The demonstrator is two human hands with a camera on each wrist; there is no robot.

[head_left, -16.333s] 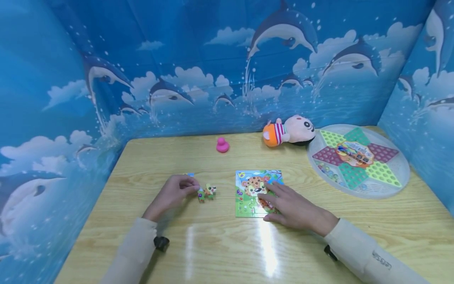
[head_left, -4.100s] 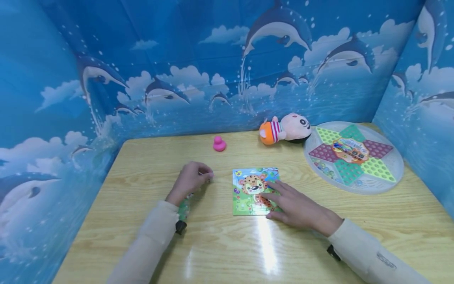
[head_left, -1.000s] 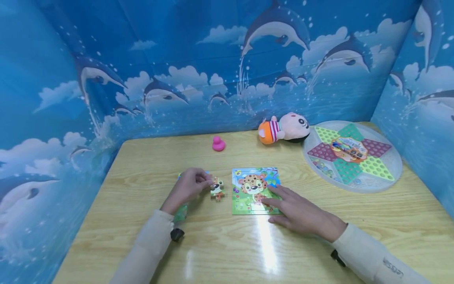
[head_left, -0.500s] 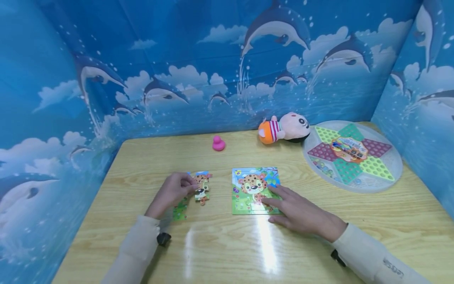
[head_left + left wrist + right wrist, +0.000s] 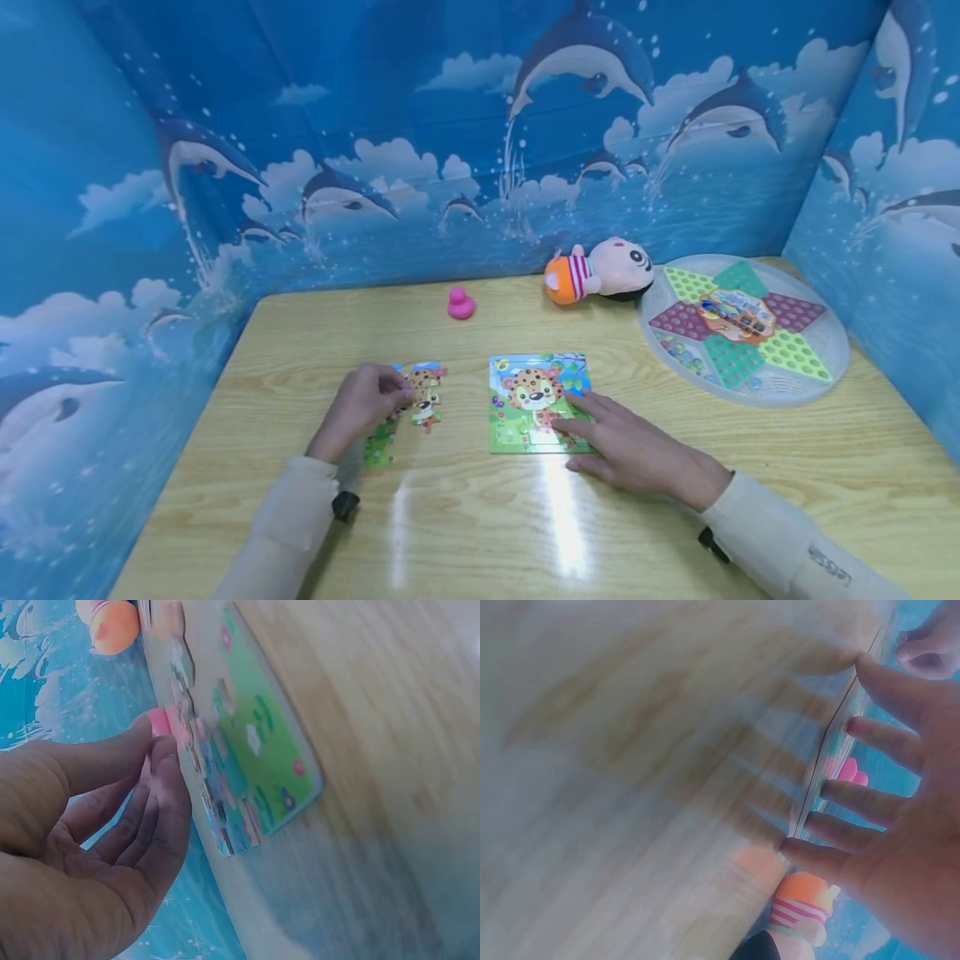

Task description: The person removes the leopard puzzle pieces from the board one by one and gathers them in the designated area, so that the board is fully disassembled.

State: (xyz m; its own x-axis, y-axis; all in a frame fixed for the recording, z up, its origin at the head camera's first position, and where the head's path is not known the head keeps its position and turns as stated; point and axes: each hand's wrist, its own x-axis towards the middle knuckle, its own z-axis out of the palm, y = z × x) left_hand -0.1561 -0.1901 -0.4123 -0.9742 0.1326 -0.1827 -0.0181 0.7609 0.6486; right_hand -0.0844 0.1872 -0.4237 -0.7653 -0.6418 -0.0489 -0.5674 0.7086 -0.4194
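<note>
My left hand [image 5: 367, 408] pinches with thumb and fingertips at the left edge of a leopard-face puzzle piece [image 5: 425, 405]. Joined pieces with spots and sky [image 5: 426, 377] lie right above it, and a green puzzle section [image 5: 380, 447] shows beside the hand. In the left wrist view that green section [image 5: 262, 742] lies flat behind the pinched fingertips; the hand covers part of the picture. My right hand [image 5: 637, 442] rests with spread, fairly straight fingers on the right side of the whole leopard puzzle [image 5: 517, 433]. Its fingertips [image 5: 832, 787] line the board's edge in the right wrist view.
A pink rubber duck [image 5: 461, 304] stands near the table's back edge. Farther right lie a plush doll [image 5: 600, 271] in stripes and a round Chinese checkers board [image 5: 750, 329] with marbles. Dolphin-print cloth [image 5: 420, 167] surrounds the wooden table [image 5: 465, 525].
Within the last second my left hand has moved left and slightly down, carrying the leopard-face piece from between the puzzles to the left pieces. The right hand stays on its puzzle.
</note>
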